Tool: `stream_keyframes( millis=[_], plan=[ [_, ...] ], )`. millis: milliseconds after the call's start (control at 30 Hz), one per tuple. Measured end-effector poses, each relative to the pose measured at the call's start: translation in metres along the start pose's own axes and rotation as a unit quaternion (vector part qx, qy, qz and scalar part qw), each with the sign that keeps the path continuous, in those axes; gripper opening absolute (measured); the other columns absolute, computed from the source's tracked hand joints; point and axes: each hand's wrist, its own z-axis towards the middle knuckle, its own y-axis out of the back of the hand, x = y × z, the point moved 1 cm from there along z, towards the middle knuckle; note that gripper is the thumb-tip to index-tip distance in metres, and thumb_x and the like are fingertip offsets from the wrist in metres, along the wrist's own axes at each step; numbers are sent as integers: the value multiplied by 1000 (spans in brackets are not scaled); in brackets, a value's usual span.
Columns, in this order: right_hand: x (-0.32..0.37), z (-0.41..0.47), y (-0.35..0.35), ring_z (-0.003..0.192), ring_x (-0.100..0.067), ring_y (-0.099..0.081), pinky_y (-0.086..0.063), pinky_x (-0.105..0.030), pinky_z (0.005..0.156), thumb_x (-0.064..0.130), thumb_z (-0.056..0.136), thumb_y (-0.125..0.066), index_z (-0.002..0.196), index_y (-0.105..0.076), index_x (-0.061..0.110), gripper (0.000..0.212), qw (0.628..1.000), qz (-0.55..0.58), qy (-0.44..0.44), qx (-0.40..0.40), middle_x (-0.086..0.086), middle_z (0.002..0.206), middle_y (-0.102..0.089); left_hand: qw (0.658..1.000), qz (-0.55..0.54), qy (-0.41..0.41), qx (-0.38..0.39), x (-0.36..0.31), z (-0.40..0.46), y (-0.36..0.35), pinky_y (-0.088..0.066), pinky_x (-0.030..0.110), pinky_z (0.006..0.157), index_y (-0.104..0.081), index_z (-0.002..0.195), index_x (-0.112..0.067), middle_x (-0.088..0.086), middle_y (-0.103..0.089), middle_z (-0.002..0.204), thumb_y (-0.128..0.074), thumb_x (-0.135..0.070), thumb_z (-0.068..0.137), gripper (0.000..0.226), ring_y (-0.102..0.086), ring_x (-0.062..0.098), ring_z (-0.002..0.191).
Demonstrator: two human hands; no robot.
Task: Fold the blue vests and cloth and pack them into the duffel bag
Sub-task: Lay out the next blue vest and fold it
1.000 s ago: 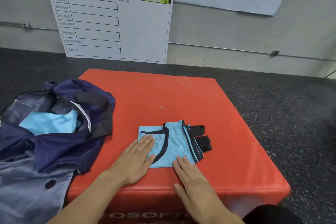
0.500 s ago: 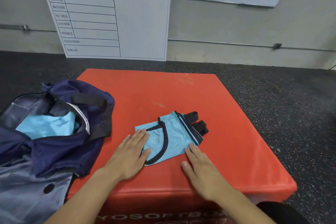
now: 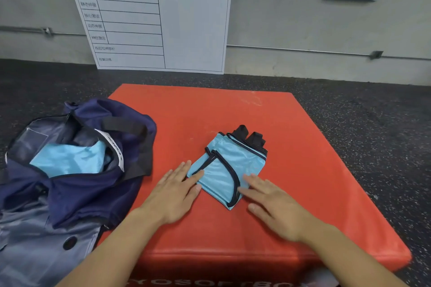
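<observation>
A: Room first. Grey wall, a training-plan board [image 3: 149,16] leaning against it, speckled black floor [image 3: 363,128], and a red padded box [image 3: 233,109] serving as the work surface.

B: Start at the left. What's there?

A: The navy duffel bag [image 3: 77,170], slumped partly on the floor and partly against the box's left edge, mouth gaping. A light blue piece [image 3: 67,161] lies inside it. I'd judge that one packed; whether it's a vest or the cloth, I can't tell.

B: Then the hands?

A: Left hand [image 3: 175,193] flat on the red surface, fingers straight and together, tips touching the left edge of the folded blue vest [image 3: 228,168]. It grips nothing.

B: And the vest itself?

A: Near the middle of the box, folded into a small packet with dark trim, black straps [image 3: 250,138] poking out at its far end. Lying skewed, corner toward the person.

B: Right hand?

A: Right hand [image 3: 275,205] also flat, fingers extended, tips resting on the packet's right near edge. Holding nothing either.

B: So where does the job stand?

A: My reading: folding of this vest looks finished or close, being pressed neat. Left to do: lift it and put it in the bag. No other blue pieces in sight.
</observation>
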Motion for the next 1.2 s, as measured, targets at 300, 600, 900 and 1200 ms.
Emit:
stream_keyframes(
  millis=[300, 600, 900, 1200],
  plan=[
    [17, -32, -12, 153, 1, 16, 0, -31, 128, 57, 105, -23, 159, -19, 45, 56, 998, -50, 16, 26, 21, 168, 11, 1000, 25, -15, -8, 4, -5, -6, 1, 33, 126, -7, 159, -44, -8, 9, 169, -25, -51, 106, 56, 11, 8, 154],
    [44, 12, -20, 155, -1, 1, -6, -27, 127, 66, 101, -18, 158, -34, 31, 68, 999, 26, 22, -17, 15, 170, -8, 999, 19, -22, 12, 5, -9, 0, -3, 33, 126, -10, 160, -41, -7, 8, 169, -4, -71, 82, 83, 10, 10, 155],
    [22, 21, 4, 124, 8, -56, -38, -18, 108, 32, 108, -48, 131, -69, 29, 31, 949, 309, -51, -41, 21, 129, -67, 994, -32, -101, -23, 0, -20, 21, -6, 19, 117, -60, 126, -40, -16, -10, 167, -42, -60, 96, 40, 3, 0, 153],
    [7, -7, 28, 118, -18, -67, -48, -37, 110, 42, 99, -60, 101, -80, 13, 36, 822, 559, -107, 8, -6, 118, -75, 957, -246, -141, 61, -18, -25, 32, -3, 25, 122, -71, 113, -52, -37, -39, 148, -69, -32, 90, 31, -1, -11, 149]
  ],
)
